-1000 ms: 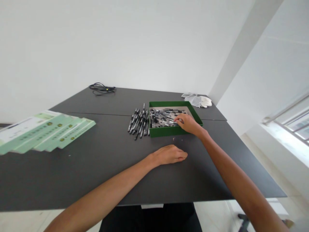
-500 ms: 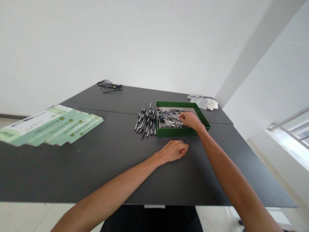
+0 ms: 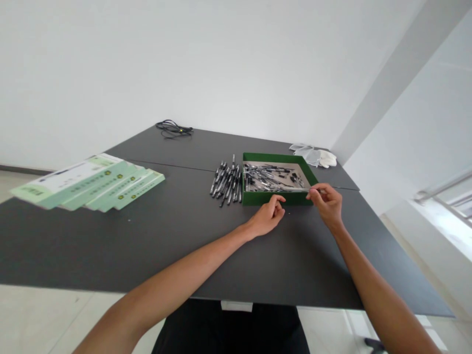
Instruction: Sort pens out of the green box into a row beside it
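A shallow green box (image 3: 275,198) on the dark table holds many loose pen parts (image 3: 263,177), clear barrels and black pieces among them. At its front right corner, the fingertips of my right hand (image 3: 328,202) pinch a thin, clear pen barrel (image 3: 293,190), which points left along the box's front wall. My left hand (image 3: 268,215) is just in front of that wall, its index finger stretched out and the others loosely bent, with nothing visible in it. Left of the box lies a heap of black-and-clear pens (image 3: 226,182).
Several green-and-white booklets (image 3: 92,184) lie fanned out on the left of the table (image 3: 177,221). A coiled black cable (image 3: 173,129) rests at the back edge. White gloves (image 3: 319,157) lie behind the box at the right, near the wall.
My right hand has moved out of the box's middle to its front right corner, bringing a pen barrel with it. The left hand has loosened from a fist and risen toward the front wall.
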{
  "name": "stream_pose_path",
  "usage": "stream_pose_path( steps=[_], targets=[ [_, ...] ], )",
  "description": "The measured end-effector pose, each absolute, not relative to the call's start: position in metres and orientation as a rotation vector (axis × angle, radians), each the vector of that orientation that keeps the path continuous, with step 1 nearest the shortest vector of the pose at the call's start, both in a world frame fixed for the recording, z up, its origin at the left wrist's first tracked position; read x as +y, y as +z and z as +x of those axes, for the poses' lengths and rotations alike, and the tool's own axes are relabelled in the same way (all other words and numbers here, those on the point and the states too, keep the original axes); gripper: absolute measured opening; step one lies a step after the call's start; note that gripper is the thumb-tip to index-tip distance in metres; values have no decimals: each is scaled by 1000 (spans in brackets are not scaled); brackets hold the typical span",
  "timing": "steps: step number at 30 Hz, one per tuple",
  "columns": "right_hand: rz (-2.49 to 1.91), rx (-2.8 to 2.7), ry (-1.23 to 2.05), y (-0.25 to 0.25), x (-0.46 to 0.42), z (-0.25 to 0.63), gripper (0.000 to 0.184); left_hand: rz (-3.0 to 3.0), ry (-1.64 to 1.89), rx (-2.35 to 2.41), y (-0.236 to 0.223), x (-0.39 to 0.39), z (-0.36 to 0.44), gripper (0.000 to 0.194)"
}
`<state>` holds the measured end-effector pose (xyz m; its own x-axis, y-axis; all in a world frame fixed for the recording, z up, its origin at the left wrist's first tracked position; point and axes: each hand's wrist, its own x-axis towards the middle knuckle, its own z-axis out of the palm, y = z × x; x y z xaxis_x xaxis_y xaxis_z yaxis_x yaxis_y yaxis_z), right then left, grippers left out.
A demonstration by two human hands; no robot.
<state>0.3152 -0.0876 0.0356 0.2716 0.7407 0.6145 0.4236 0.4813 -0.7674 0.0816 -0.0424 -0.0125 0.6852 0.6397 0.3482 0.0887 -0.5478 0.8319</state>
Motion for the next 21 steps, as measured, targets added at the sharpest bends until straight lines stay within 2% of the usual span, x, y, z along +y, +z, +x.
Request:
stream_pose_path(
  steps=[7,14,21],
  targets=[
    [-1074,-1314,471,30,-85,320,36,1853,869,453,-12,-40,82,46],
    [-1133,-1530,561,29,-91,307,34,2195,667,544,0,-47,78,43],
    [-1086,-1763,825,28,-97,289,42,2434,523,616,7,-56,79,30]
  ],
)
